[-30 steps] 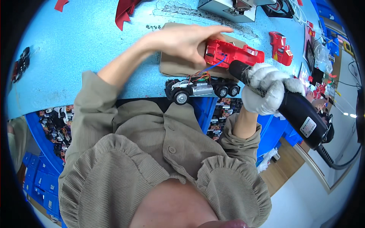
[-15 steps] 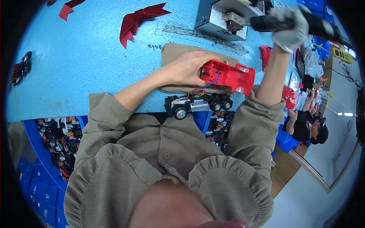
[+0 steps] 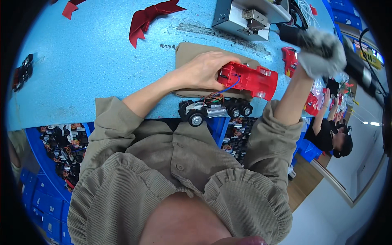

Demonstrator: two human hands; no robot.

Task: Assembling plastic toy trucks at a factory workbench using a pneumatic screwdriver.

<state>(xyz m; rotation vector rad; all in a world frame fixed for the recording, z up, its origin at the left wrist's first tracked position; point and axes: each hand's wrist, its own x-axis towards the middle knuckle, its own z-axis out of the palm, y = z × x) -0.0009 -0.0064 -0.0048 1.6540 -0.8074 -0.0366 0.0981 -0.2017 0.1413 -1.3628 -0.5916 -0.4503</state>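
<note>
My left hand [image 3: 204, 72] is closed around one end of a red plastic toy truck body [image 3: 257, 81], which lies with its hollow inside facing up. Under it is a folded brown cloth pad [image 3: 188, 51]. A blue wire runs from the body to a black wheeled chassis [image 3: 215, 111] with a silver cylinder, standing at the table's near edge beside the pad. My right hand [image 3: 324, 55], in a pale glove, grips a black electric screwdriver [image 3: 357, 67] in the air at the right. The screwdriver's tip end points toward a metal box [image 3: 230, 20].
Dark red folded cloth [image 3: 149, 18] lies at the far side of the blue table [image 3: 90, 61]. A red toy part [image 3: 289, 60] sits beyond my right wrist. Bins of chassis parts [image 3: 65, 151] stand below the table edge. At right, another person [image 3: 326, 134] works.
My right hand and the screwdriver have moved right and slightly nearer, away from the metal box. My left hand still holds the truck body in place.
</note>
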